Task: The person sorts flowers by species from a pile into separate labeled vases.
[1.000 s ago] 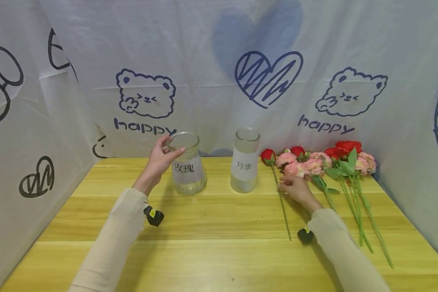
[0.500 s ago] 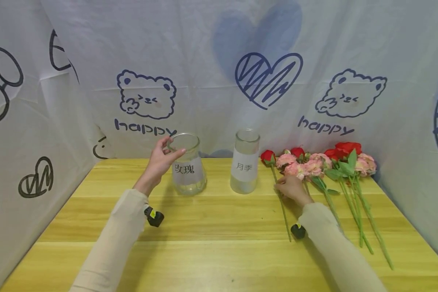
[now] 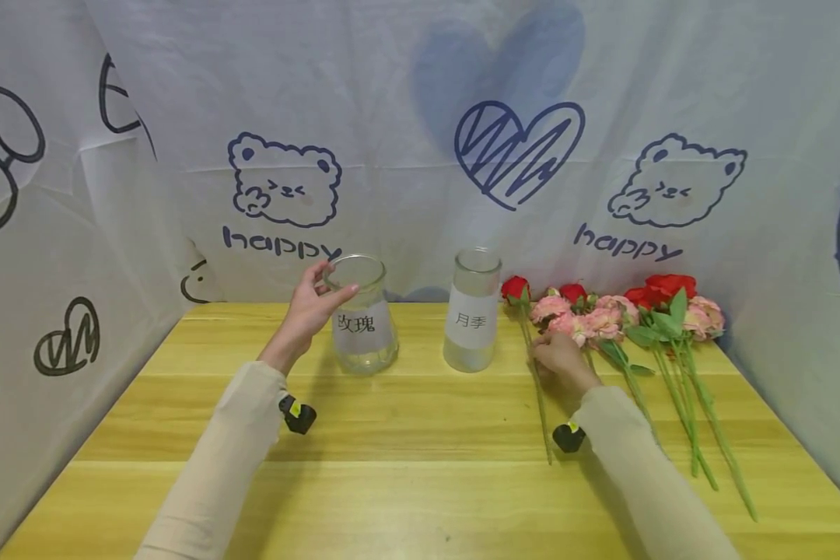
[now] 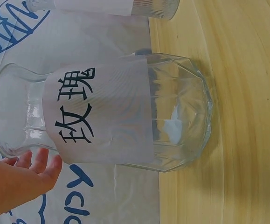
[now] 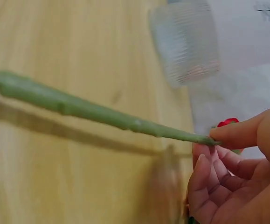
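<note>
My left hand (image 3: pixel 306 313) holds the neck of a wide glass vase (image 3: pixel 368 361) that stands on the table and bears a white paper label (image 4: pixel 102 112) with black characters. Its thumb lies across the front of the rim. Over on the right, the thumb and fingertips of my right hand (image 3: pixel 562 361) pinch the green stem of a single red rose (image 3: pixel 516 288). Seen from the right wrist, the stem (image 5: pixel 102 113) slants close above the table, with its shadow below it. Between the hands stands a narrower labelled glass vase (image 3: pixel 470 359), touched by neither.
Pink flowers (image 3: pixel 605 320) and more red roses (image 3: pixel 661 289) lie at the right rear, their stems (image 3: pixel 715 420) reaching toward the table's front. A printed cloth (image 3: pixel 406 187) hangs behind the wooden table (image 3: pixel 406 498) and along both sides.
My right hand has closed its fingers on the rose stem, and the stem's lower end has shifted slightly left. The left hand stays on the wide vase.
</note>
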Demonstrator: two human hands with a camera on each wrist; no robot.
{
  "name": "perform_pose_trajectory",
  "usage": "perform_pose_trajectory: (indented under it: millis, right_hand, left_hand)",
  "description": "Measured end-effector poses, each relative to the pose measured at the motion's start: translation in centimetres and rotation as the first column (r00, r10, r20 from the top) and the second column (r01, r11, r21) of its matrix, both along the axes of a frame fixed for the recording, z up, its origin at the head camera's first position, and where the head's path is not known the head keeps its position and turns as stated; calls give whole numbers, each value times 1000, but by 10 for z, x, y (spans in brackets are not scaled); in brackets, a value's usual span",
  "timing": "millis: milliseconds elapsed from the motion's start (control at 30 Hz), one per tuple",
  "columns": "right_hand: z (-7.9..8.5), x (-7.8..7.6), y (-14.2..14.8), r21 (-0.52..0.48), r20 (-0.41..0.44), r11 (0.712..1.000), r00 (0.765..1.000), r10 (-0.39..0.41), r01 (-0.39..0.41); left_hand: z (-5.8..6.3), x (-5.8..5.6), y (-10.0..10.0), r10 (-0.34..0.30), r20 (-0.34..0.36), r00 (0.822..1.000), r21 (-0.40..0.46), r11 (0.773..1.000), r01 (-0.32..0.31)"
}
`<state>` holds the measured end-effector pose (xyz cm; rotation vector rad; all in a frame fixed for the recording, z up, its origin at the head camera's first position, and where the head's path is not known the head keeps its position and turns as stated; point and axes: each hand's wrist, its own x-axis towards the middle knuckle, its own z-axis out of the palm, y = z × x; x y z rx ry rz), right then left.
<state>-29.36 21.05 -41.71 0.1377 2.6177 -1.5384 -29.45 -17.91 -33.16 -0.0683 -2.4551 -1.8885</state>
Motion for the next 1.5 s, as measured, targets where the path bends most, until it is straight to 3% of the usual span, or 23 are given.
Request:
perform_pose_trajectory:
  millis: [267,567,1033,1100,1233,1500]
  right_hand:
    - [19,1,-3,-40,16,999,1000,13,-13]
    - [40,2,0,-230,56,973,998,-4,17]
    - [62,10,17,-372,-30,928,1000,-11,-1]
    - [64,10,18,-419,-50,908,998,-23,0]
    - [66,12,20,-543,-84,840,995,-53,-2]
    - [71,14,19,-737,-146,675,984,-105,-37]
  left_hand:
    - [-1,-1,-1,-2,3,1000,-1,1000,2]
    - [-1,-1,-1,-8,-2,1000,-7,1000,8]
    - [-2,-2,-2,-7,-4,1000,-7,1000,7]
    - [-2,-2,-2,-4,-3,1000,-9,1000,4]
    - [-2,-1,-2,0,-1,1000,-7,1000,0]
    - [-3,-1,-1,0,-11,1000,-5,1000,0]
